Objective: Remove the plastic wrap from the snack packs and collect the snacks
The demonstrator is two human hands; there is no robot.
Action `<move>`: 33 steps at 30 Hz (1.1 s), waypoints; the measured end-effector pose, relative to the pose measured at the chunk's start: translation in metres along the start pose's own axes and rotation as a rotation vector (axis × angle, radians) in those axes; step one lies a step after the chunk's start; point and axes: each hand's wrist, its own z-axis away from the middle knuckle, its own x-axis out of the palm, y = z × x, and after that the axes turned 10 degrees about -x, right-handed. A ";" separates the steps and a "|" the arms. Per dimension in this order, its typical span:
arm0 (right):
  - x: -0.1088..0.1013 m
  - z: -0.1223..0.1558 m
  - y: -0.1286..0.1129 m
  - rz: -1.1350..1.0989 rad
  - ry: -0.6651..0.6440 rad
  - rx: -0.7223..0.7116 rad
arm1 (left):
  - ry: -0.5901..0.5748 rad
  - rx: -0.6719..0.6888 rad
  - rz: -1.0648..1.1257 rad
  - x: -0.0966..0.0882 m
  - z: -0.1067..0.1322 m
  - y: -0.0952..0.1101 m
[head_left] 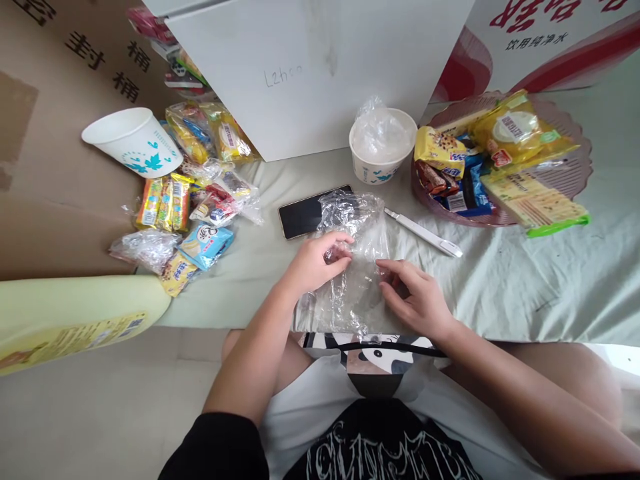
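A crumpled clear plastic bag (356,267) lies on the pale green cloth (525,280) in front of me. My left hand (315,261) pinches the bag's left side, fingers curled into the plastic. My right hand (417,300) grips its right side, fingertips pressed on the film. A black phone (303,217) lies just behind the bag, partly under it. A white pen-like tool (425,233) lies to the right of the bag.
A paper cup lined with plastic (381,153) stands behind the bag. A pink tray (575,177) of snack packets sits at the right. Loose snack packets (195,200) and a tipped paper cup (135,141) lie at the left. A white box (320,73) stands at the back.
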 end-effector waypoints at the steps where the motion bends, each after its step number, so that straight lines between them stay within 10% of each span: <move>1: 0.000 0.000 0.000 0.002 -0.005 -0.006 | 0.007 -0.004 -0.004 0.000 0.000 0.001; 33: 0.000 -0.005 -0.001 -0.050 0.018 0.005 | 0.012 -0.050 -0.067 0.000 -0.001 0.002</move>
